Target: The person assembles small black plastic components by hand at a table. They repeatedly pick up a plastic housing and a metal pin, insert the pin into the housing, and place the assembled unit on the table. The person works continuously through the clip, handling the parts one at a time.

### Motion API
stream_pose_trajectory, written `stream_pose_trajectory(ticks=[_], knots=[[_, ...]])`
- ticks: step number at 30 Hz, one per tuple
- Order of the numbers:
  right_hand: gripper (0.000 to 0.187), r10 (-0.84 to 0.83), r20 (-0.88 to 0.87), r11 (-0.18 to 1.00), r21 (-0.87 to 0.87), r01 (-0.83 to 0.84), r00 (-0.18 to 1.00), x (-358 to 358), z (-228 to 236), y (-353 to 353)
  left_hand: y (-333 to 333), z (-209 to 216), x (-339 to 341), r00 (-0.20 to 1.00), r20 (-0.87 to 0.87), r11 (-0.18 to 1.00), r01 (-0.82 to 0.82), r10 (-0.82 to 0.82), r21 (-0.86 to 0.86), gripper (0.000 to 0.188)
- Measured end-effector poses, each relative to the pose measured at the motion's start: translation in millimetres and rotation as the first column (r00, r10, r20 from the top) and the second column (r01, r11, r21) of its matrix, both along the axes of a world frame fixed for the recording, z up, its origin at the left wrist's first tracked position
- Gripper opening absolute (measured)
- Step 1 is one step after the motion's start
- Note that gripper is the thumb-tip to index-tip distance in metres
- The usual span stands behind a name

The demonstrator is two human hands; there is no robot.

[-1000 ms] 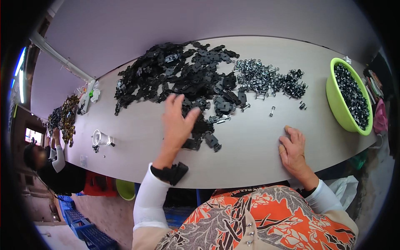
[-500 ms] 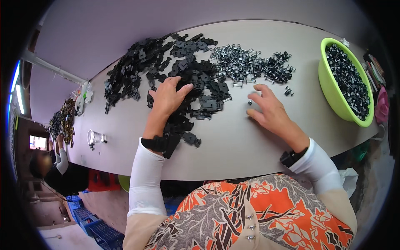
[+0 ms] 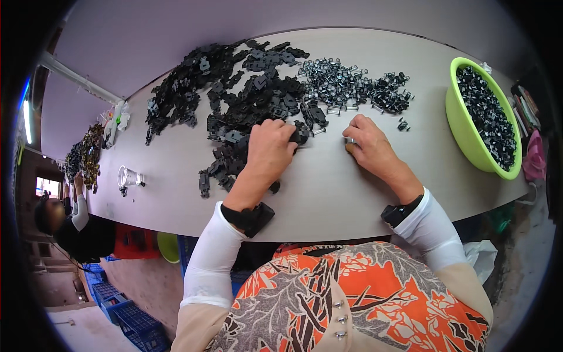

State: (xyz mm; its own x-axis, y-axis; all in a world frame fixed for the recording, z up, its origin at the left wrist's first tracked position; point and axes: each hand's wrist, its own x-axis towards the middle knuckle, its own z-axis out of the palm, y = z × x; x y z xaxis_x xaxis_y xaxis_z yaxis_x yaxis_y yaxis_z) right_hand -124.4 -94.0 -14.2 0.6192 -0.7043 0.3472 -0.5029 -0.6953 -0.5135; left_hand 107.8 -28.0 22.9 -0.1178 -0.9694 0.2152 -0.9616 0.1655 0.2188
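Note:
My left hand (image 3: 271,148) is closed at the near right side of the heap of black plastic parts (image 3: 258,97). Between its thumb and fingers is a black plastic part (image 3: 301,134), partly covered by the hand. To the right, over the table, my right hand (image 3: 370,144) pinches a small metal pin (image 3: 350,141); only its shiny end shows. Beyond the hands lies a pile of silver-headed pins (image 3: 331,82), with darker pins (image 3: 392,94) at its right end. A few stray pins (image 3: 403,124) lie apart from that pile.
A lime-green basin (image 3: 454,126) full of dark pins stands at the right. On the left are a clear plastic cup (image 3: 130,177) lying on its side and a second heap of brass and black parts (image 3: 91,155). A person (image 3: 76,226) works there. Blue crates (image 3: 138,328) stand on the floor.
My left hand has moved right and closed on a black plastic part. My right hand's fingers have drawn together around the pin. Some black parts near my left wrist have shifted.

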Motion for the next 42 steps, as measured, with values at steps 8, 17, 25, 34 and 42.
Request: stream_pose_trajectory(ticks=[8,17,25,34,42], knots=[[0.024,0.007,0.005,0.987,0.158,-0.007,1.000,-8,8,2,24,11,-6,-0.039,-0.897,0.893,0.127,0.439,0.432,0.009],[0.040,0.266,0.316,0.957,0.028,-0.289,0.911,-8,37,36,23,-11,-43,-0.113,-0.823,0.759,0.471,0.557,0.449,0.011],[0.047,0.262,0.283,0.962,-0.001,-0.273,0.922,-8,26,40,21,-34,-49,-0.212,-0.731,0.687,0.577,0.649,0.442,0.013],[0.042,0.300,0.346,0.945,0.017,-0.326,0.889,-9,17,44,29,-33,-49,-0.322,-0.701,0.727,0.555,0.636,0.405,0.014],[0.041,0.328,0.302,0.943,-0.044,-0.331,0.895,-14,18,46,23,-30,-56,-0.320,-0.682,0.703,0.586,0.658,0.403,0.013]])
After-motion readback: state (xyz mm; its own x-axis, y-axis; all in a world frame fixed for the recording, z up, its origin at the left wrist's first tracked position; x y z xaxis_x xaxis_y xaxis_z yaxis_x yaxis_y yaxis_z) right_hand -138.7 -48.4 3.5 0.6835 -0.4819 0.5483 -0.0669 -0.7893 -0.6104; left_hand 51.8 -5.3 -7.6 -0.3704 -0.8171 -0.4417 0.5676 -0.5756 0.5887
